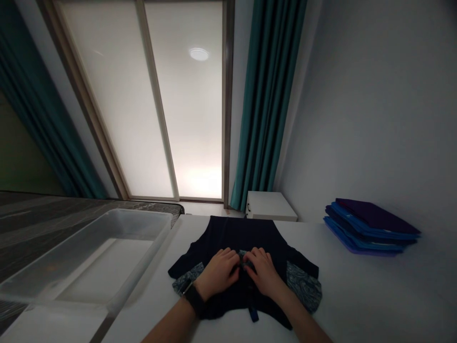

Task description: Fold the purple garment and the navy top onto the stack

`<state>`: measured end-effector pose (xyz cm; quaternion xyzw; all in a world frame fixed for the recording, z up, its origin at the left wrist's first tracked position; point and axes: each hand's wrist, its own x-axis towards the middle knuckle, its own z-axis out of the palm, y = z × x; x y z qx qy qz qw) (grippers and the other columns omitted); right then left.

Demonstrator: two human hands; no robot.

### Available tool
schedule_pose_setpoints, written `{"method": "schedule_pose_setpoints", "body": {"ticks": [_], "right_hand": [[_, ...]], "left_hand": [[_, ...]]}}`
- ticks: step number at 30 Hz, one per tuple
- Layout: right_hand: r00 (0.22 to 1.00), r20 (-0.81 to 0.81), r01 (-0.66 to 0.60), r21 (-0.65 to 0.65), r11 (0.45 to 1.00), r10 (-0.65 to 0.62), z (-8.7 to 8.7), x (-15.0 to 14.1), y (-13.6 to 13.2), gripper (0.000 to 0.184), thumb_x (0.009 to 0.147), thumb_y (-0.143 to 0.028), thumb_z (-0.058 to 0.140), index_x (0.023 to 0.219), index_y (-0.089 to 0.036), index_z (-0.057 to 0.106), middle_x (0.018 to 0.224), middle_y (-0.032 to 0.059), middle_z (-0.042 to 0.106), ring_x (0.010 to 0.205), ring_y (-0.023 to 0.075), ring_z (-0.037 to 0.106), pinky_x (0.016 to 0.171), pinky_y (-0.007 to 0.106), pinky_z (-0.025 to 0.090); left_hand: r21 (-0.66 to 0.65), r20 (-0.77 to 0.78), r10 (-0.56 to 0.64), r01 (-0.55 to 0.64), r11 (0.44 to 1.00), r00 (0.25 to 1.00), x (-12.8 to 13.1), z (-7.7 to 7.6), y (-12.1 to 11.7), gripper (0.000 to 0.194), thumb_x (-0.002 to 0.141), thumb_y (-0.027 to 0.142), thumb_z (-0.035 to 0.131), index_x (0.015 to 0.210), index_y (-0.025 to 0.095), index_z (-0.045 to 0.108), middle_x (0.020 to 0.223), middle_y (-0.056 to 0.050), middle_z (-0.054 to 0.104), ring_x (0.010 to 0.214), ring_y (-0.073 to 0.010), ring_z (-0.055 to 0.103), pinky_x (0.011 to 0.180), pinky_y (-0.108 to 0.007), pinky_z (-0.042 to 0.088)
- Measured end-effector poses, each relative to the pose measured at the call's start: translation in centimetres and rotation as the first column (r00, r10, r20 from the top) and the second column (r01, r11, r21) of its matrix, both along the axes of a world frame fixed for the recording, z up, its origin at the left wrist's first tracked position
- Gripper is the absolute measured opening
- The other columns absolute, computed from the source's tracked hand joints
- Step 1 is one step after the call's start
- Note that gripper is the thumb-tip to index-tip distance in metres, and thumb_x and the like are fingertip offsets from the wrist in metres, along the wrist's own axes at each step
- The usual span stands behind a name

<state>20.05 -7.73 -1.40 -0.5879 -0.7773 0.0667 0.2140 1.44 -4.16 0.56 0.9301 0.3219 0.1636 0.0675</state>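
The dark navy garment [243, 233] lies spread on the white table [357, 295], and everything else is placed from it; at its near edge hangs 1 short blue strap [253, 313]; over its middle are 2 hands, close together with fingers bent, the left hand [219, 271] and the right hand [262, 271], their fingertips at a small patterned bit of cloth [242, 255]; whether either one pinches it, I cannot tell. A black watch [193, 293] is on the left wrist; 2 patterned panels show at the garment's sides, 1 left [189, 276] and 1 right [305, 286].

Left of the garment is a translucent bin [143, 214]; to its right, well apart, is a stack of folded blue and purple cloths [371, 228]; beyond its far edge stand a white cabinet [271, 205], a teal curtain [273, 95] and a frosted sliding door [189, 119].
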Motion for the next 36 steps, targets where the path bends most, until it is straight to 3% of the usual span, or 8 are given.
{"method": "schedule_pose_setpoints", "body": {"ticks": [4, 8, 11, 19, 29, 36], "right_hand": [[0.993, -0.114, -0.010, -0.020, 1.000, 0.007, -0.2, 0.7, 0.1, 0.017, 0.093, -0.013, 0.040, 0.094, -0.023, 0.055, 0.098, 0.0040, 0.061, 0.096, 0.0217, 0.054, 0.084, 0.037, 0.038], [0.979, -0.203, 0.002, -0.045, 0.999, -0.011, -0.6, 1.3, 0.3, 0.019, 0.096, -0.015, 0.035, 0.096, -0.022, 0.053, 0.098, 0.0050, 0.062, 0.095, 0.0213, 0.055, 0.085, 0.037, 0.038], [0.972, -0.232, 0.019, -0.033, 0.999, -0.026, -0.9, 1.5, 0.4, 0.019, 0.096, -0.016, 0.035, 0.096, -0.022, 0.053, 0.098, 0.0058, 0.062, 0.095, 0.0213, 0.056, 0.086, 0.038, 0.038], [0.973, -0.231, 0.020, -0.013, 1.000, -0.023, -0.7, 1.4, 0.3, 0.018, 0.094, -0.016, 0.038, 0.096, -0.023, 0.054, 0.098, 0.0051, 0.064, 0.095, 0.0216, 0.057, 0.085, 0.036, 0.039], [0.990, -0.143, -0.013, -0.009, 1.000, 0.012, -0.5, 1.0, 0.2, 0.016, 0.092, -0.012, 0.044, 0.093, -0.023, 0.056, 0.094, 0.0037, 0.063, 0.092, 0.0215, 0.055, 0.081, 0.036, 0.039], [0.996, -0.072, -0.043, 0.017, 0.999, 0.044, -0.5, 0.9, 0.0, 0.017, 0.090, -0.010, 0.047, 0.093, -0.023, 0.058, 0.096, 0.0041, 0.062, 0.096, 0.0217, 0.055, 0.083, 0.036, 0.040]], "left_hand": [[-0.074, 0.043, 0.010, -0.007, 0.997, 0.999, -0.4, 0.2, 0.1, 0.014, 0.091, 0.016, 0.049, 0.080, 0.020, 0.056, 0.087, -0.002, 0.061, 0.085, -0.0183, 0.054, 0.078, -0.031, 0.040], [-0.180, 0.127, 0.105, -0.081, 0.980, 0.986, -0.3, -0.3, 0.3, 0.015, 0.095, 0.019, 0.046, 0.094, 0.020, 0.061, 0.092, -0.003, 0.064, 0.088, -0.0186, 0.056, 0.081, -0.031, 0.040], [-0.197, 0.084, 0.180, -0.161, 0.967, 0.980, 0.3, -0.5, 0.3, 0.013, 0.089, 0.018, 0.053, 0.097, 0.022, 0.063, 0.093, -0.003, 0.064, 0.091, -0.0202, 0.056, 0.080, -0.032, 0.039], [-0.214, -0.016, 0.240, -0.238, 0.948, 0.971, 1.5, -0.1, 0.0, 0.008, 0.082, 0.021, 0.058, 0.089, 0.023, 0.062, 0.089, -0.001, 0.064, 0.089, -0.0203, 0.057, 0.077, -0.033, 0.036], [-0.132, -0.047, 0.196, -0.200, 0.971, 0.980, 1.6, -0.1, -0.1, 0.008, 0.087, 0.024, 0.057, 0.094, 0.025, 0.061, 0.096, -0.001, 0.061, 0.092, -0.0196, 0.058, 0.078, -0.032, 0.039], [0.035, -0.015, 0.178, -0.177, 0.984, 0.984, 1.6, -0.8, 0.5, 0.006, 0.093, 0.019, 0.051, 0.092, 0.020, 0.057, 0.096, -0.003, 0.060, 0.091, -0.0185, 0.057, 0.075, -0.028, 0.045]]}}
